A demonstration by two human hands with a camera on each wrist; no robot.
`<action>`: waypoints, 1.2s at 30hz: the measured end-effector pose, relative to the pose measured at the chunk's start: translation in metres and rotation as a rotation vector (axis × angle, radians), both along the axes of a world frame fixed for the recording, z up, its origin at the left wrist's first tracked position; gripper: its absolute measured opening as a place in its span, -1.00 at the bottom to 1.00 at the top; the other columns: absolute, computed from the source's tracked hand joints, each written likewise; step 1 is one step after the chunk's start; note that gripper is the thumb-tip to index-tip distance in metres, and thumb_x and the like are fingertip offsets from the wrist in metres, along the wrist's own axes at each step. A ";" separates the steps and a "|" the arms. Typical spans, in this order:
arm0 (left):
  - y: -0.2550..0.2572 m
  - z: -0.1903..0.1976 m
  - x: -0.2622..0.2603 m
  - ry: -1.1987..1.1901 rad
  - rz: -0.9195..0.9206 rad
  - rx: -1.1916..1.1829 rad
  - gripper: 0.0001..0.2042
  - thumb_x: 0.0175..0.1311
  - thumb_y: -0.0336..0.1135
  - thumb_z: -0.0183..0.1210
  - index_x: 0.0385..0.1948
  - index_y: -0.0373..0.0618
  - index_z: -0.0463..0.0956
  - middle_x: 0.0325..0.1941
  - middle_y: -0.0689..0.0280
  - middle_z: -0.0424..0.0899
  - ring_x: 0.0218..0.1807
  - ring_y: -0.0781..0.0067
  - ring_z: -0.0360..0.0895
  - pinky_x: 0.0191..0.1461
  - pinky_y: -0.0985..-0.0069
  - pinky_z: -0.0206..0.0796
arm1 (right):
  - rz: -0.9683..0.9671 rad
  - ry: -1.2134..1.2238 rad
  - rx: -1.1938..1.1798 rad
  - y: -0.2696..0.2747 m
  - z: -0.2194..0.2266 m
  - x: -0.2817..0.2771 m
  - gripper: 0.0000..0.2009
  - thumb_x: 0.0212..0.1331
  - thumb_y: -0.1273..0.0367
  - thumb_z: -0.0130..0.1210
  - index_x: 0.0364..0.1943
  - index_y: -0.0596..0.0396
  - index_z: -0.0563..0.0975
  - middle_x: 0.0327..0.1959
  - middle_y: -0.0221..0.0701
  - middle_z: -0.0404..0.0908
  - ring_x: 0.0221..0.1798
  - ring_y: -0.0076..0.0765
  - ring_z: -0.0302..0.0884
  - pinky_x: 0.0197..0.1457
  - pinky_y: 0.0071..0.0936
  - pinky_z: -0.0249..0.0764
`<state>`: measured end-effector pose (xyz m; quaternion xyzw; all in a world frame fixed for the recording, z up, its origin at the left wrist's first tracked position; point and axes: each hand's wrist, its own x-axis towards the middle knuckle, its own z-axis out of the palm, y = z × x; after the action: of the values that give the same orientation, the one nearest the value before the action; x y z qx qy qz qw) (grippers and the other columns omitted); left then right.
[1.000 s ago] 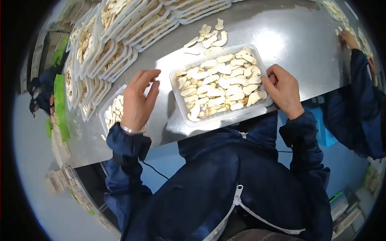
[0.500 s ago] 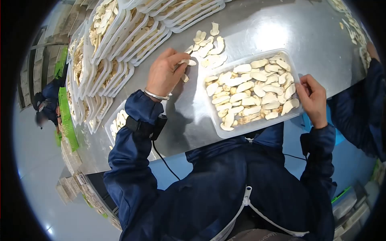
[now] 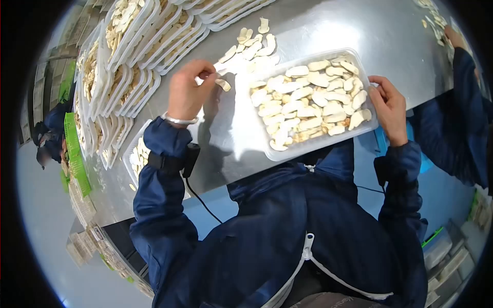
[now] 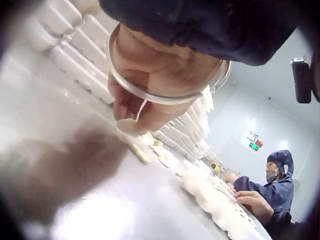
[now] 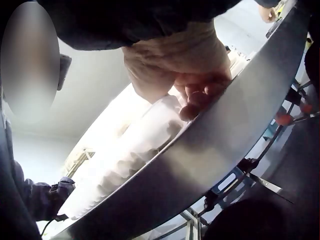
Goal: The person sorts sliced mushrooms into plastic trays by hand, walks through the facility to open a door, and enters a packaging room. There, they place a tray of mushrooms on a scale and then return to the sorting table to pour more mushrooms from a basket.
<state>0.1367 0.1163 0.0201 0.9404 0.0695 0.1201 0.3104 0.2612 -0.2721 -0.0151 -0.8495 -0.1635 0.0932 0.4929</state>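
A clear plastic tray (image 3: 313, 146) of pale mushroom slices (image 3: 308, 97) stands near the table's front edge. At its left, my left hand (image 3: 189, 87) pinches a mushroom slice (image 4: 127, 125) between thumb and fingers, low over the table. Another slice (image 3: 223, 85) shows right at those fingertips. My right hand (image 3: 389, 110) grips the tray's right rim, thumb on top; in the right wrist view its fingers (image 5: 192, 107) curl at the tray's end. Just behind the tray lies a loose group of mushroom slices (image 3: 251, 45).
Stacked trays of slices (image 3: 133, 56) fill the table's back left. A smaller tray (image 3: 137, 156) with slices sits left of my left sleeve. Another person's hand (image 3: 454, 37) works at the far right, near more slices (image 3: 435, 21). A green crate (image 3: 77, 154) stands beyond the table's left.
My left hand has moved from beside the tray to the loose slices, taken hold of one and drawn slightly back. My right hand stays at the tray's right rim.
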 end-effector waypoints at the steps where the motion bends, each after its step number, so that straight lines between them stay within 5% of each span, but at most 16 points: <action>1: -0.007 0.012 -0.006 -0.013 0.028 -0.029 -0.91 0.04 -0.50 0.23 -0.41 -0.24 0.56 -0.47 0.27 0.57 -0.45 0.45 0.48 -0.33 0.52 0.32 | 0.009 0.015 0.006 0.000 0.002 -0.002 -0.78 0.21 0.40 0.07 -0.15 0.29 0.53 -0.67 -0.60 0.20 -0.57 -0.72 0.08 -0.51 -0.62 0.06; 5: -0.039 0.048 -0.032 0.087 0.104 -0.074 -0.94 0.11 -0.51 0.24 -0.39 -0.18 0.61 -0.45 0.46 0.60 -0.41 0.72 0.38 -0.38 0.70 0.12 | 0.039 0.001 -0.006 0.000 0.012 -0.005 -0.77 0.21 0.38 0.08 -0.15 0.27 0.54 -0.68 -0.57 0.22 -0.58 -0.69 0.10 -0.52 -0.59 0.09; 9: -0.090 0.051 -0.063 0.152 0.030 -0.192 -0.94 0.14 -0.52 0.21 -0.36 -0.24 0.60 -0.43 0.43 0.59 -0.42 0.68 0.34 -0.32 0.66 0.21 | 0.037 -0.124 -0.014 -0.003 0.002 0.003 -0.78 0.26 0.34 0.06 -0.17 0.24 0.57 -0.67 -0.51 0.29 -0.57 -0.68 0.18 -0.51 -0.59 0.15; 19: -0.121 0.032 -0.056 0.084 -0.045 -0.176 -0.90 0.11 -0.57 0.17 -0.34 -0.25 0.59 -0.45 0.29 0.55 -0.46 0.53 0.41 -0.37 0.60 0.25 | -0.023 -0.196 0.094 0.000 -0.012 0.006 -0.78 0.35 0.32 0.00 -0.22 0.19 0.59 -0.65 -0.49 0.44 -0.54 -0.68 0.33 -0.45 -0.62 0.29; 26: -0.125 0.026 -0.049 0.119 -0.143 -0.010 -0.88 0.09 -0.58 0.18 -0.32 -0.25 0.57 -0.38 0.22 0.56 -0.41 0.34 0.55 -0.30 0.50 0.37 | -0.013 -0.223 0.055 -0.002 -0.009 0.006 -0.79 0.35 0.34 -0.01 -0.24 0.19 0.59 -0.65 -0.48 0.43 -0.56 -0.68 0.33 -0.45 -0.62 0.29; 33: -0.080 0.029 -0.039 -0.056 0.112 0.076 -0.85 0.11 -0.63 0.15 -0.29 -0.26 0.59 -0.35 0.25 0.57 -0.45 0.45 0.48 -0.34 0.56 0.32 | -0.028 -0.206 0.093 -0.001 -0.010 0.006 -0.79 0.35 0.34 -0.01 -0.24 0.19 0.59 -0.66 -0.48 0.43 -0.56 -0.67 0.33 -0.45 -0.62 0.29; 36: -0.052 0.015 -0.032 -0.001 0.156 0.120 -0.83 0.10 -0.58 0.16 -0.26 -0.23 0.57 -0.27 0.16 0.56 -0.34 0.20 0.58 -0.25 0.40 0.40 | -0.029 -0.177 0.107 -0.001 -0.009 0.005 -0.78 0.35 0.33 -0.01 -0.24 0.19 0.59 -0.66 -0.48 0.43 -0.56 -0.66 0.33 -0.45 -0.63 0.29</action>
<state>0.1045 0.0643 0.0350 0.9491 0.1351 0.1481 0.2430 0.2666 -0.2732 -0.0246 -0.8292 -0.1990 0.0018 0.5223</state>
